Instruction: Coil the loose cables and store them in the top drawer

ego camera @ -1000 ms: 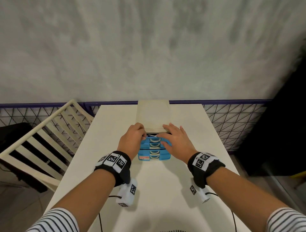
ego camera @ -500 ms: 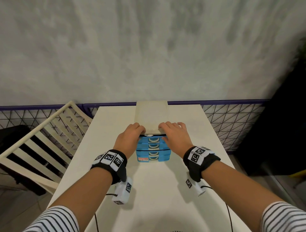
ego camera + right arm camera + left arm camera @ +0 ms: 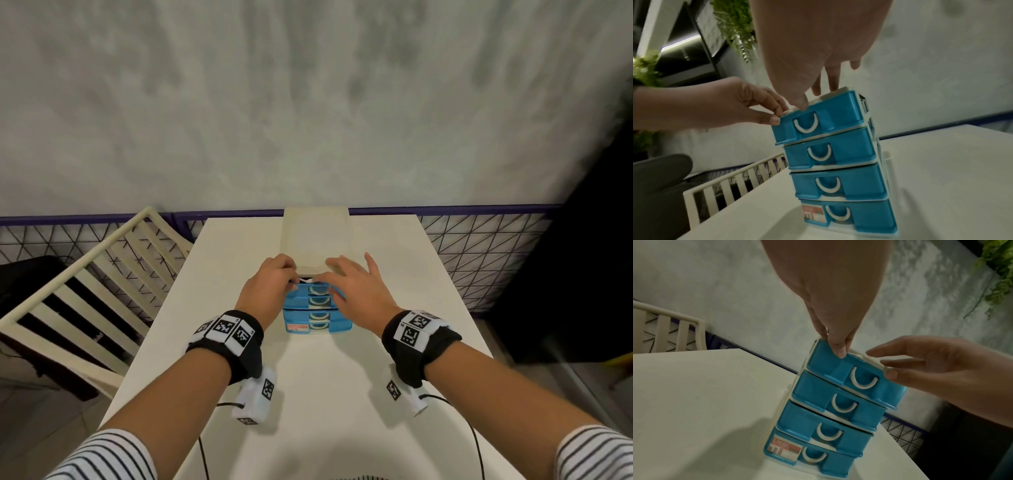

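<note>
1. Check the hands. Half a second ago both lay flat along the front edge of the drawer unit point(image 3: 315, 236). Now your left hand point(image 3: 270, 291) is curled at the upper left corner of the top drawer point(image 3: 824, 366), with the thumb on the blue front and the fingers over the rim, pinching it. Your right hand point(image 3: 352, 291) has lifted. Its fingers are straight and spread above the unit and hold nothing; only the thumb tip meets the drawer's upper edge.

2. Check the top drawer. It sits directly between your hands and projects a little beyond the three drawers below it. A dark gap shows under the cream top.

3. Locate the cables. A white strip point(image 3: 303, 280) shows in that gap, just beside your left fingertips. It is likely a cable, but too little is visible to confirm. No cable lies loose on the surface point(image 3: 325, 394) on your side of the hands.

4. Interpretation: storage appears close to complete. The drawer probably still needs pushing fully in.

5. Markings. A red-and-white label point(image 3: 785, 449) on the bottom drawer point(image 3: 838, 459), below your left hand, reads "Licol". Its smaller print is illegible.
</note>
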Motion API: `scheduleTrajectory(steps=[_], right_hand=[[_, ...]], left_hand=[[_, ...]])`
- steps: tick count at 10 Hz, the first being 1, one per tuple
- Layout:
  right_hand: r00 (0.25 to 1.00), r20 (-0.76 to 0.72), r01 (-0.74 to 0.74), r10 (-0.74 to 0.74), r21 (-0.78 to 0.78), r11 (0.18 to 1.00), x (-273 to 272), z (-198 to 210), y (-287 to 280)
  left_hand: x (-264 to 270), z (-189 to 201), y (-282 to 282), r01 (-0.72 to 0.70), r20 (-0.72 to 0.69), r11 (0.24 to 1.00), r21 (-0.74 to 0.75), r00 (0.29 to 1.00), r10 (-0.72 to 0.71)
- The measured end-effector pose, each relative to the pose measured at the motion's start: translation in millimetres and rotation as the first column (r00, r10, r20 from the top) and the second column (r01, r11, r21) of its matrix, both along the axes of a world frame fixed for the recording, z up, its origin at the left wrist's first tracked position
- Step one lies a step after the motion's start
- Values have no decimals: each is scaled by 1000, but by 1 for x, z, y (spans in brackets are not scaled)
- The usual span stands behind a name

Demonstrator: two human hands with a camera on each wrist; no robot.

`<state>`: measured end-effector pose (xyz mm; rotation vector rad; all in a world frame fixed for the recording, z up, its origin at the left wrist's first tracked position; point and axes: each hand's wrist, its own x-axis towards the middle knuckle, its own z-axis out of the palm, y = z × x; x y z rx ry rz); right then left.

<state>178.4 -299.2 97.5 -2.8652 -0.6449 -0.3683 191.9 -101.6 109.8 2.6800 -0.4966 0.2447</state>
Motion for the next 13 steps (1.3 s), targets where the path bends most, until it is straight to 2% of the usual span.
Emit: scheduleTrajectory(steps=[1, 3, 4, 5, 8, 10, 12, 13], right_hand=[[999, -15, -34, 33, -43, 999, -2, -1, 11], [998, -48, 44, -44, -8, 999, 3, -3, 24], [999, -37, 27, -27, 4, 1000, 5, -4, 22], [999, -19, 29, -28, 56, 998, 10, 0, 14], [997, 34, 65, -67, 58, 996, 21, 6, 14], [1000, -9, 21, -20, 87, 996, 19, 9, 10], [995, -102, 10, 4, 131, 991, 11, 14, 4], [997, -67, 39, -25, 224, 974, -4, 13, -11]], left_hand=[[0, 0, 0, -4, -15, 1000, 2, 1000, 4], [0, 2, -1, -12, -37, 1000, -10, 999, 12], [-1, 4, 0, -7, -34, 1000, -6, 999, 7], [0, 6, -1, -19, -8, 1000, 12, 1000, 19], [7, 8, -7, -57, 125, 994, 91, 991, 45], [4, 7, -8, -54, 119, 994, 100, 992, 42], [2, 13, -5, -26, 50, 999, 25, 998, 25], [-8, 9, 3, -39, 49, 995, -87, 998, 43]])
